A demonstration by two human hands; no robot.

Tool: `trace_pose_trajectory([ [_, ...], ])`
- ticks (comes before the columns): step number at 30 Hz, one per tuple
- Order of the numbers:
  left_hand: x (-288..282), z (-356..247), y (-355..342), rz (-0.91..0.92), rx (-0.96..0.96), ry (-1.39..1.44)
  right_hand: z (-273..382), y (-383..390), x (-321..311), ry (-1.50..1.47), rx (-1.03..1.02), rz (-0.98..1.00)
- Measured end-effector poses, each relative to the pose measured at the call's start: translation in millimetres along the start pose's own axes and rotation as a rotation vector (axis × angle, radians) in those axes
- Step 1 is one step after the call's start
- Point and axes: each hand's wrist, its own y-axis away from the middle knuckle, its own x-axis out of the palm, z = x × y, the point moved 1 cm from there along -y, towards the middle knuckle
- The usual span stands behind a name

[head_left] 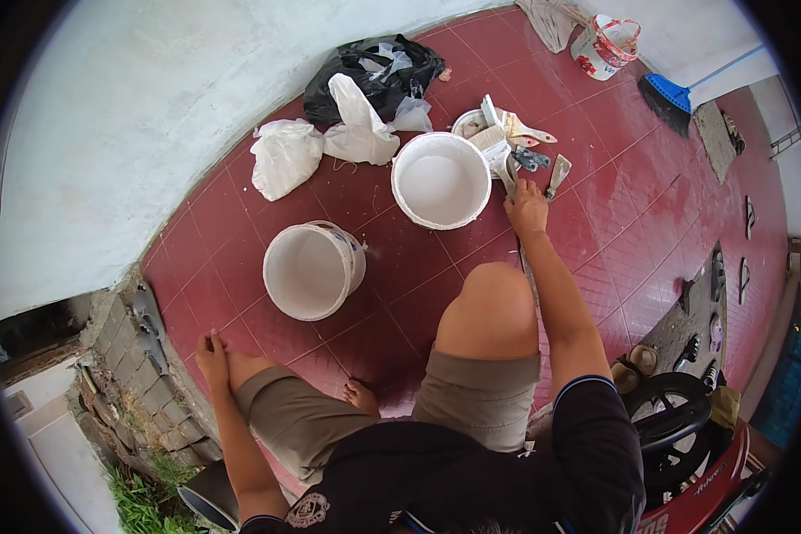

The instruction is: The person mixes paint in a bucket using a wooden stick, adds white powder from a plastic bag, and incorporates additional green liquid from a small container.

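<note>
My right hand point(527, 208) reaches to the tools on the right and is closed round the handle of a paintbrush point(498, 158). Its wide whitish bristles lie against a paint-smeared lid point(465, 123) that carries more brushes. A scraper point(558, 175) with a stained blade lies just right of my fingers. Left of the brush stands a round bucket point(397, 191) with white paint in it. A second white bucket point(270, 287), nearer and further left, also has white inside. Beside my left knee rests my left hand point(212, 358), fingers loosely apart and nothing in them.
A black plastic bag point(325, 82) and white plastic bags point(287, 160) lie along the wall. A small red-and-white pail point(603, 49) and a blue broom point(666, 100) stand far right. Sandals point(717, 271) and a red motorbike point(707, 485) are at the right. Broken brickwork point(156, 396) borders the left.
</note>
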Motion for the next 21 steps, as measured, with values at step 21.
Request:
trace_pose_trajectory([
  [21, 6.7, 6.1, -9.1, 0.027, -0.056, -0.005, -28.6, 76.6, 17.3, -0.222, 0.223, 0.127],
])
